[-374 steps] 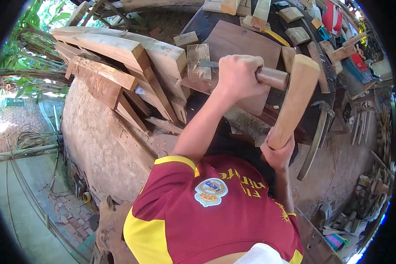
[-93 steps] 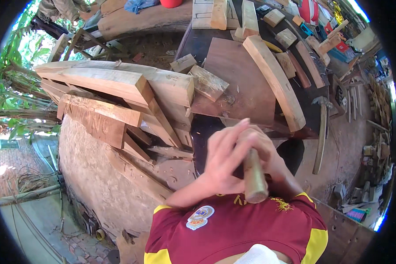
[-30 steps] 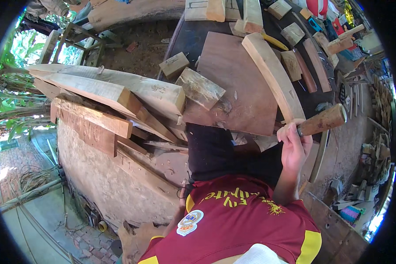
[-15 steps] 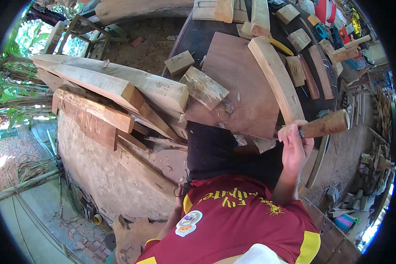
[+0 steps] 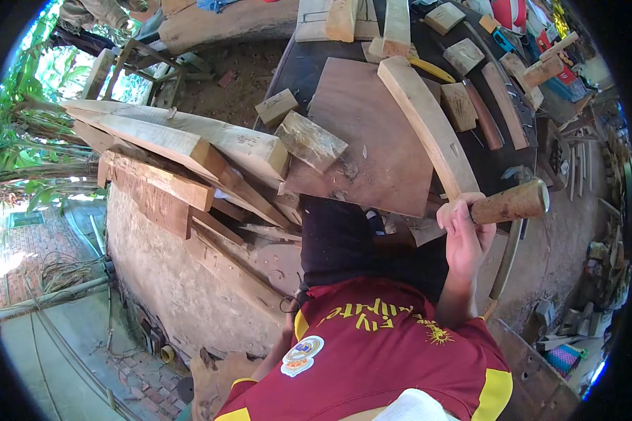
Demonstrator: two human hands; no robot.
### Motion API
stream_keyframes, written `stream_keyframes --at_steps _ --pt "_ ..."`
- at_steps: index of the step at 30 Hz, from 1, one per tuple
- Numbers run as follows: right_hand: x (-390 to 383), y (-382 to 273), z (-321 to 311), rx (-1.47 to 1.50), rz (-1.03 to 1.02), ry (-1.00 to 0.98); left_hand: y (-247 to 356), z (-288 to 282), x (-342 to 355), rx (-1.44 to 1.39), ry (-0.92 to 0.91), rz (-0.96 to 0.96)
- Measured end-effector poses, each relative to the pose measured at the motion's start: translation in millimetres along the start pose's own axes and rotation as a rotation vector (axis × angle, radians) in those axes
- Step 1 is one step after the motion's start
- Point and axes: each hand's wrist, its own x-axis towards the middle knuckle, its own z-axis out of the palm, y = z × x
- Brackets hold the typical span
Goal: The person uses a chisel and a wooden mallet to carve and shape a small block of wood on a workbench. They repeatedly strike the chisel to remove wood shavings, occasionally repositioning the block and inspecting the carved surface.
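Note:
My right hand (image 5: 465,228) is raised in front of my body, its fingers closed on a wooden-handled tool (image 5: 510,203). The thick round handle points right, with a dark band where it meets my fingers; the rest of the tool is hidden in my grip. Just beyond that hand, the near end of a curved wooden piece (image 5: 428,123) lies over a flat brown board (image 5: 372,133). My left hand (image 5: 293,302) is low beside my hip, mostly hidden by my shirt, so its fingers cannot be made out.
Long timbers (image 5: 182,144) lean at the left, beside a rough wooden block (image 5: 310,139). On the dark bench are a yellow curved object (image 5: 430,69), a brown handled tool (image 5: 483,116) and several offcuts. Wood scraps (image 5: 576,316) are piled at the right. A person's clothed leg shows at the top left.
The view has shifted slightly, so the bench and timbers sit a little differently in it. My right hand still grips the tool, whose handle appears slightly farther left.

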Motion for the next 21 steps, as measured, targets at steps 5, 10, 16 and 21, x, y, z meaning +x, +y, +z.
stream_keyframes --at_steps 5,10,16,21 --pt "-7.5 3.9 -1.5 0.063 0.004 0.056 -2.4 -7.3 -1.5 0.017 -0.001 0.007" --pt "-11.0 3.3 -4.1 0.043 0.017 0.048 -5.1 -15.8 -3.8 0.030 0.007 0.003" --pt "-13.7 -1.1 -12.2 -0.042 0.020 0.041 -4.9 -20.5 -1.4 0.040 0.005 0.009" --pt "-13.0 -3.0 -11.4 -0.029 0.024 0.071 2.1 -18.4 6.3 0.038 -0.013 0.027"
